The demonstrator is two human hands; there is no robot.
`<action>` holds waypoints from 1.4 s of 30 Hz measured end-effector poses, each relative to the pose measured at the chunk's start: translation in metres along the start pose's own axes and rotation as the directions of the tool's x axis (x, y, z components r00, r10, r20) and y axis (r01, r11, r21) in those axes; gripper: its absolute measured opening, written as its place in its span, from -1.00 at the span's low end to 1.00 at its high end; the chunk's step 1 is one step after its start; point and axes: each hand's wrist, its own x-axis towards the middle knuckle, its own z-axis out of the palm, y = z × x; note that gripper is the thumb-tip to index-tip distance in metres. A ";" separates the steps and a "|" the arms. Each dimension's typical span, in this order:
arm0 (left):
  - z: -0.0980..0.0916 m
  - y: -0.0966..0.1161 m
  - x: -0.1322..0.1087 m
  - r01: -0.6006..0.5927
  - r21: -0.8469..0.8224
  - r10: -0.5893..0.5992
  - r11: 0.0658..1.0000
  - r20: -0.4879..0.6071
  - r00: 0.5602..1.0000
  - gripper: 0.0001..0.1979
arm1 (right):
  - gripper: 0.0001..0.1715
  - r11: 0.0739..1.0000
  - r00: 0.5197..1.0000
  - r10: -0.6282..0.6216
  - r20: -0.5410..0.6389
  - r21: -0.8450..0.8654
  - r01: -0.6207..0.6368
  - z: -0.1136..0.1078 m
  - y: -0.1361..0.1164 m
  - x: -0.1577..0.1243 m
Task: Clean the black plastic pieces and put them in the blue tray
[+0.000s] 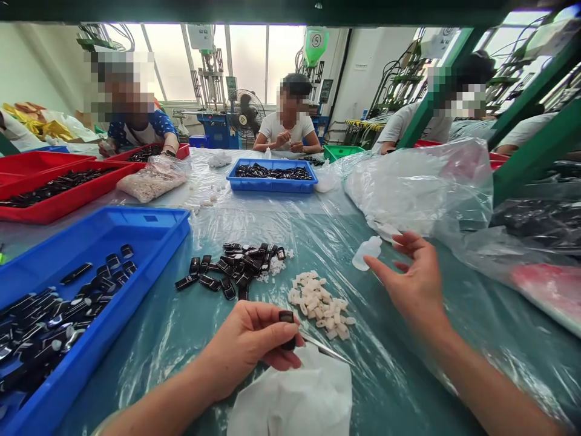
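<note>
My left hand pinches a small glossy black plastic part between thumb and fingers. Beneath that hand, metal tweezers lie across a white cloth or paper sheet. My right hand is open, fingers spread, with the thumb tip beside a small translucent squeeze bottle; whether they touch I cannot tell. Between the hands sits a pile of small cream-coloured pieces. Farther left is a heap of black plastic parts, with tiny white bits at its edge.
A blue tray of black parts stands at left. Red trays and another blue tray lie farther back. Large clear plastic bags fill the right side. A green frame slants nearby. Several people sit across the plastic-covered table.
</note>
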 end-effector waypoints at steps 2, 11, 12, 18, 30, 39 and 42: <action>0.001 0.000 -0.001 0.012 -0.020 -0.012 1.000 0.012 1.000 -0.76 | -0.06 0.998 0.997 0.052 0.050 -0.021 -0.052 0.005 0.016 0.012; 0.001 -0.006 -0.002 -0.003 -0.079 0.012 0.997 0.116 0.993 -0.78 | -0.58 0.999 0.932 -0.041 0.359 0.006 0.041 0.013 0.021 0.012; 0.000 -0.007 -0.002 -0.008 -0.077 0.018 0.997 0.127 0.992 -0.78 | -0.58 0.997 0.927 -0.074 0.366 0.011 0.076 0.011 0.014 0.008; 0.000 -0.009 0.001 -0.003 -0.059 0.013 0.998 0.179 0.984 -0.81 | -0.65 0.937 0.830 -0.340 0.443 0.084 0.339 -0.006 -0.032 -0.026; -0.001 -0.012 0.000 0.051 -0.071 -0.031 0.996 0.247 0.968 -0.85 | -0.54 0.559 0.495 -0.769 0.404 0.050 0.828 -0.014 -0.063 -0.047; -0.001 -0.011 -0.001 0.062 -0.054 -0.046 0.997 0.270 0.962 -0.84 | -0.64 0.545 0.499 -0.785 0.368 0.025 0.838 -0.013 -0.069 -0.052; -0.001 -0.011 -0.001 0.062 -0.051 -0.045 0.997 0.281 0.959 -0.84 | -0.65 0.544 0.501 -0.785 0.364 0.019 0.839 -0.014 -0.070 -0.054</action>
